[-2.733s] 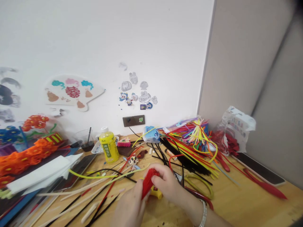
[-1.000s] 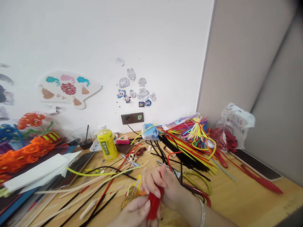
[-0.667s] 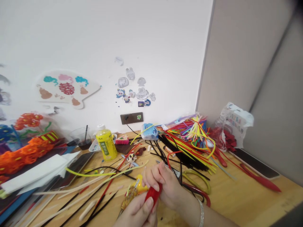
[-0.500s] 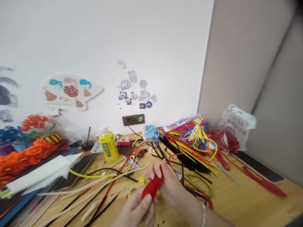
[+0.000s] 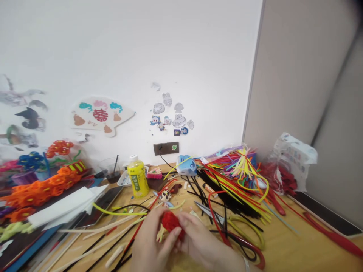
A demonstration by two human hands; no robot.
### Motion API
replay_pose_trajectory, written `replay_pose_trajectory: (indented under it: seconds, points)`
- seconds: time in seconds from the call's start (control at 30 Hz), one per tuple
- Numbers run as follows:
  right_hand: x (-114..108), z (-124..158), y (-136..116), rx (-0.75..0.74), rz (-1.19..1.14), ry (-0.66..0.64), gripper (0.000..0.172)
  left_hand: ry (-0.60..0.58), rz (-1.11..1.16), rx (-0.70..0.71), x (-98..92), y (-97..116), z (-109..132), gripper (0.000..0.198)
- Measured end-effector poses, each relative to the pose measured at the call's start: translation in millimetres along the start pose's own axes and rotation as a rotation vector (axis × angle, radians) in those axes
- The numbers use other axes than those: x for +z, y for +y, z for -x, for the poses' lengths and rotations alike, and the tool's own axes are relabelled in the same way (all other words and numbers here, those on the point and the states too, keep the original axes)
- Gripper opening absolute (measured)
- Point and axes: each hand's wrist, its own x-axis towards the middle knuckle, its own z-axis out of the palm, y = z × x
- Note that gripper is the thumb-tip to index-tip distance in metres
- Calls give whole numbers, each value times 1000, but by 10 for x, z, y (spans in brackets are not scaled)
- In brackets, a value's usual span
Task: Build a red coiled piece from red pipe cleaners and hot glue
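A fuzzy red piece (image 5: pixel 170 220), which looks shaped from chenille stems, is held between my two hands low in the middle of the view. My left hand (image 5: pixel 150 241) wraps its left side, with the thumb pressed against the front. On the other side, my right hand (image 5: pixel 198 238) pinches it with bent fingers. The lower part of the red piece is hidden by the fingers. A small pale yellow piece (image 5: pixel 161 233) shows by the left palm. Just right of my hands lie scissors (image 5: pixel 211 214), their metal blades pointing up and left.
Loose chenille stems (image 5: pixel 232 196) in black, red and yellow cover the back right. Behind my hands are a small spotted figure (image 5: pixel 166 195), a yellow drink bottle (image 5: pixel 138 180) and a blue tissue pack (image 5: pixel 186 165). Orange fuzzy flowers (image 5: pixel 45 189) and folded white paper (image 5: pixel 62 206) fill the left.
The view has shifted, so the background sits further right and lower. My hands have closed in around the red piece, which has been turned and looks shorter. The scissor blades have come into sight.
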Motion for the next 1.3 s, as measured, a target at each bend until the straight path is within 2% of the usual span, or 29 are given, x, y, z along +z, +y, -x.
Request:
replay_pose_trajectory:
  seconds: [0.1, 0.2, 0.27, 0.4, 0.47, 0.53, 0.6, 0.73, 0.87, 1.0, 1.1, 1.23, 1.3]
  points:
    - [-7, 1, -36, -15, 34, 24, 34, -70, 212, -149, 3, 24, -101, 25]
    - [-31, -8, -140, -144, 87, 74, 34, -63, 451, -381, 26, 8, -190, 31]
    - [-72, -26, -217, -246, 158, 125, 34, -100, 552, -476, 59, -19, -218, 33]
    - [-164, -54, -320, -359, 409, 211, 34, -295, 634, -442, 142, -53, -194, 24]
    - [-174, -46, -340, -354, 548, 183, 32, -397, 603, -394, 170, -53, -162, 19]
    - [-149, -20, -344, -347, 714, 127, 28, -444, 546, -369, 183, -46, -135, 25]
    - [-97, 15, -343, -345, 895, 83, 26, -438, 496, -362, 183, -38, -121, 33]
    - [-16, 60, -354, -370, 1100, 51, 33, -383, 490, -361, 160, -28, -138, 25]
    - [-75, 19, -367, -478, 1074, 202, 22, -269, 614, -488, 125, -50, -189, 8]
    - [-215, -75, -366, -472, 924, 388, 17, -216, 711, -591, 90, -130, -258, 33]
    - [-288, -129, -393, -434, 874, 445, 19, -186, 826, -649, 50, -211, -324, 46]
    - [-193, -72, -549, -420, 902, 377, 20, -140, 972, -717, -28, -343, -406, 47]
    - [-57, 71, -645, -370, 998, 241, 18, -122, 1009, -742, -63, -417, -430, 45]
